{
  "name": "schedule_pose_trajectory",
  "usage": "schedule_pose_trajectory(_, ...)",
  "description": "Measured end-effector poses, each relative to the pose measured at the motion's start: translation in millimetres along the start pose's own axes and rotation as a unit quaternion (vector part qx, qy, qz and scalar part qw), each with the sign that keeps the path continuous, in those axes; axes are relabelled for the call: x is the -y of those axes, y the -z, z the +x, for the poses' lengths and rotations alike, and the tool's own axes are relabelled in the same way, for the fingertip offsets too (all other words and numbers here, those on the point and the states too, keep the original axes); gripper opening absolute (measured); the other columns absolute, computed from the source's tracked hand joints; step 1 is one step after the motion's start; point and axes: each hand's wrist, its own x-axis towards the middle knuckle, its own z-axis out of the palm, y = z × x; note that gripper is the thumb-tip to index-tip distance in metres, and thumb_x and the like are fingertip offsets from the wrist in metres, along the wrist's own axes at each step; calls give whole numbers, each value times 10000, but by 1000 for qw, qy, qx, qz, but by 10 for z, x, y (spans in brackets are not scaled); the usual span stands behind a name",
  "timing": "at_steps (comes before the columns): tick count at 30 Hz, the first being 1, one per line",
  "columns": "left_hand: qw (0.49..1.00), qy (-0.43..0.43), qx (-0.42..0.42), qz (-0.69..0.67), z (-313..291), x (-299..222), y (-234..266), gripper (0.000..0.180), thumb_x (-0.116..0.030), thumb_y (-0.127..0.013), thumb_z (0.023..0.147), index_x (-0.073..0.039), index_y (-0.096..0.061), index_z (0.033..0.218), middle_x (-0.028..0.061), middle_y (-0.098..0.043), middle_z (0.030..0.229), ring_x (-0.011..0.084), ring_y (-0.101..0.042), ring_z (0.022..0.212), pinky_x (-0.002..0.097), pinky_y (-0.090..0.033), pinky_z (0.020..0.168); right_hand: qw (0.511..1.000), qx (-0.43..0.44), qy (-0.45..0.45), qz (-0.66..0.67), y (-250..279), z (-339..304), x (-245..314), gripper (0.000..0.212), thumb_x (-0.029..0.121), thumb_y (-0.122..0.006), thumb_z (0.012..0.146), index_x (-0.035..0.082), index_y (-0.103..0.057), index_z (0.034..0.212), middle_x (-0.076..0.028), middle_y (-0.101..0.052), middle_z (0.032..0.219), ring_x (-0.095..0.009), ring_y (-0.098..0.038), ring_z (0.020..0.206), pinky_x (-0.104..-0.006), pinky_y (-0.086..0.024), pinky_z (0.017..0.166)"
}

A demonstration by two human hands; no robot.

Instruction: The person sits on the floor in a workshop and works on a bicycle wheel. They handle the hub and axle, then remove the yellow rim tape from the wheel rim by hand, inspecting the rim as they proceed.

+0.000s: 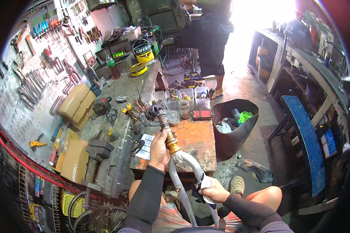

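A grey bicycle fork (176,179) slants over my lap, with its two legs toward me and its steerer tube pointing away. My left hand (161,150) is wrapped round the tube, just beside a gold-coloured collar (173,146) above the crown. A dark clamp-like part (154,112) sits at the tube's far end. My right hand (216,191) presses a white and dark cloth (207,182) against the right leg of the fork. Under the fork's upper end is a worn orange tabletop (196,136). A printed paper sheet (144,146) lies at its left.
Clear plastic bins (186,94) of small parts line the table's far side. At right stands a black tub (237,134) with rubbish. A bench vise (99,149) is at left, near cardboard boxes (76,101). Another person (212,42) stands beyond. A blue plank (304,139) leans at right.
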Motion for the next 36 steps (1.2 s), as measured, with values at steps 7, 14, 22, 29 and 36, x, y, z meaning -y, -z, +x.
schedule_pose_trajectory(7, 999, -2, 0, -50, 29, -115, 8, 356, -323, -542, 1221, -35, -642, 1404, 145, -759, 1248, 248, -751, 1077, 429, -652, 913, 999, 23, 24, -34, 43, 38, -70, 283, 11, -738, 907, 57, -753, 1186, 2, -748, 1071, -119, -692, 998, -335, -574, 947)
schedule_pose_trajectory(14, 992, -81, -23, -96, 221, -307, 120, 392, -385, -637, 1178, -58, -669, 1391, 114, -785, 1276, 222, -769, 1107, 399, -669, 957, 997, 42, 41, -46, -5, 62, -104, 295, 17, -779, 905, 67, -734, 1193, 7, -761, 1099, -111, -703, 1038, -334, -575, 986)
schedule_pose_trajectory(22, 990, -80, 9, -117, 394, -421, 339, 403, -374, -630, 1180, -66, -675, 1436, 115, -771, 1341, 225, -760, 1165, 402, -674, 984, 995, 50, 57, -59, -18, 59, -170, 321, 65, -798, 914, 56, -710, 1222, -10, -760, 1112, -127, -707, 1057, -347, -573, 1004)
schedule_pose_trajectory(29, 983, -55, 28, -172, 464, -483, 375, 408, -355, -726, 1128, -62, -699, 1410, 108, -778, 1331, 235, -771, 1165, 402, -676, 995, 994, 36, 59, -85, -38, 76, -219, 372, 134, -788, 902, 38, -691, 1248, -43, -733, 1104, -150, -681, 1061, -366, -563, 1009)
schedule_pose_trajectory(36, 985, -51, 49, -160, 442, -509, 403, 462, -373, -779, 1088, -46, -698, 1403, 101, -779, 1333, 238, -767, 1195, 409, -677, 1011, 995, 37, 51, -76, -49, 43, -168, 396, 126, -796, 897, 19, -686, 1262, -54, -735, 1109, -156, -680, 1065, -365, -557, 1025)
